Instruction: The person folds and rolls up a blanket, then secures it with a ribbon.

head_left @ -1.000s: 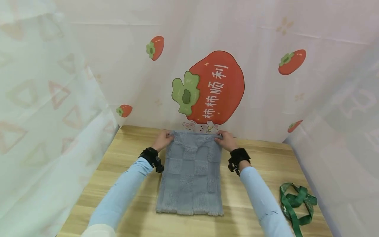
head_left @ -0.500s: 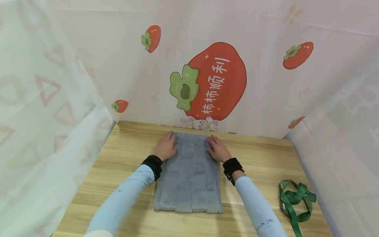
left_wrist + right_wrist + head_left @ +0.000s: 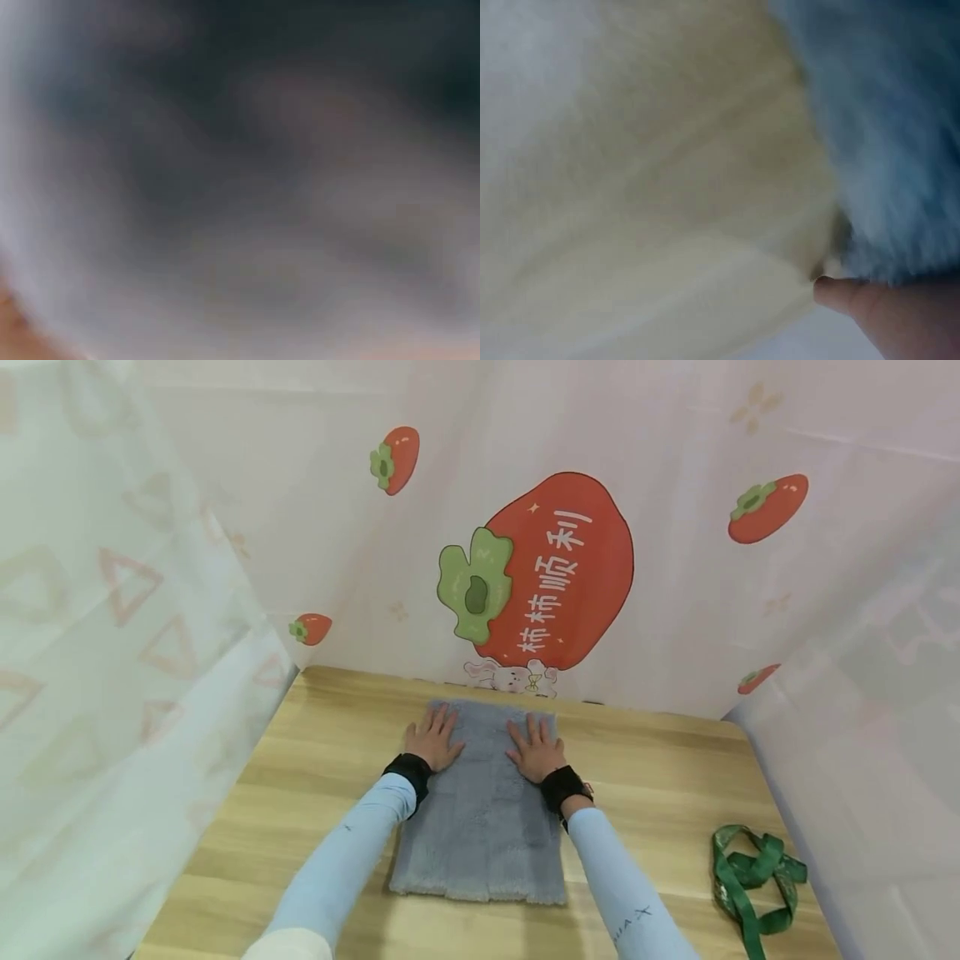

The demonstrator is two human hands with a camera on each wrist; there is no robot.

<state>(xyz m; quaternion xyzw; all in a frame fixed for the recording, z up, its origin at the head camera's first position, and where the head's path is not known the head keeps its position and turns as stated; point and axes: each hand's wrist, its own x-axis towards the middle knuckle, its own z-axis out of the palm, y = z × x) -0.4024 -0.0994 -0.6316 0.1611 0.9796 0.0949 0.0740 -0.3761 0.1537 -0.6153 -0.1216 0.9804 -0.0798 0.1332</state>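
Note:
A grey-blue towel (image 3: 483, 827) with a checked pile lies flat on the wooden table, its long sides running toward the person. On its far left part rests my left hand (image 3: 433, 740), fingers spread and straight. My right hand (image 3: 537, 752) lies on the far right part, palm down, its fingers spread too. The left wrist view is a dark blur with no clear shapes. In the right wrist view, a finger (image 3: 870, 300) of the right hand shows beside the fuzzy towel edge (image 3: 892, 150).
A green ribbon (image 3: 757, 868) lies in a loose tangle at the right of the table (image 3: 652, 777). Behind the table hangs a white curtain (image 3: 337, 527) with red fruit prints, and more sheets close off both sides.
Both hands have let go of the towel's far corners, moved inward and toward the person, and flattened onto it. The far edge, earlier pinched, now lies down. The head view shifted slightly.

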